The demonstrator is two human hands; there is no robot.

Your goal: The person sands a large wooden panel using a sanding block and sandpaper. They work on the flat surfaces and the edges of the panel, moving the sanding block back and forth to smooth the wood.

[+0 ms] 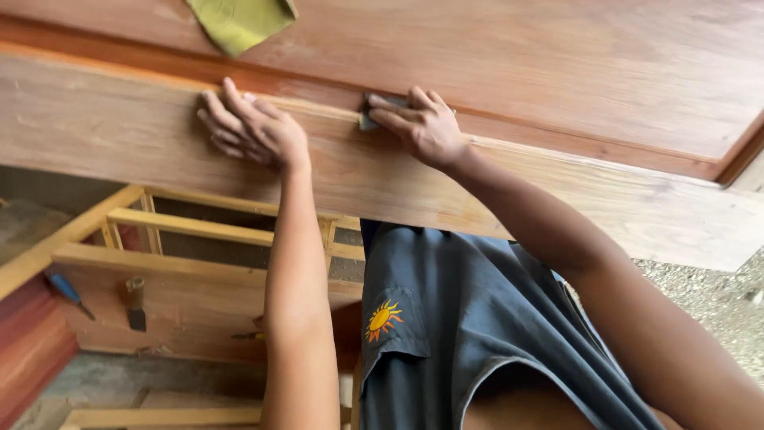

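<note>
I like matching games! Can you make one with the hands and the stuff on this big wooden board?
Things:
1 left hand
2 right hand
3 green cloth
4 chisel

Places:
A lies at the top of the wooden panel
B presses a small grey pad
C rests flat on the panel's edge, holding nothing
D lies on the frame below

Pairs: 1-C, 2-B, 3-A, 4-D

Left hand (253, 127): palm down, fingers together and slightly curled, pointing up-left; wrist straight; bare forearm runs almost vertically down to the bottom edge of the view. Right hand (419, 124): fingers bent, tips pinched together toward the left; wrist flexed; bare forearm slants down-right to the bottom right corner.
</note>
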